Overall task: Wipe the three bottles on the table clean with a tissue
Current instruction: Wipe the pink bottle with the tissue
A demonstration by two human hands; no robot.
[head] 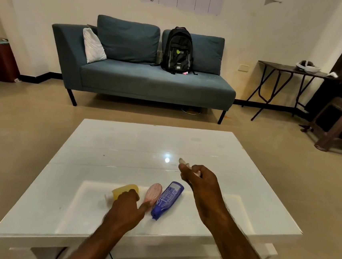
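Three bottles lie side by side near the front of the white glossy table (122, 145): a yellow bottle (124, 189), a pink bottle (153, 193) and a blue bottle (168, 199). My left hand (129, 209) rests on the yellow bottle's near end, its forefinger stretched toward the pink bottle's base. My right hand (200, 184) hovers above the table to the right of the blue bottle, fingers pinched on a small crumpled tissue (184, 163) that sticks out past the fingertips.
A blue sofa (145, 79) with a black backpack (178, 50) stands beyond the table. A dark folding side table (292, 70) and a brown plastic stool (340, 122) are at the right. Beige floor surrounds the table.
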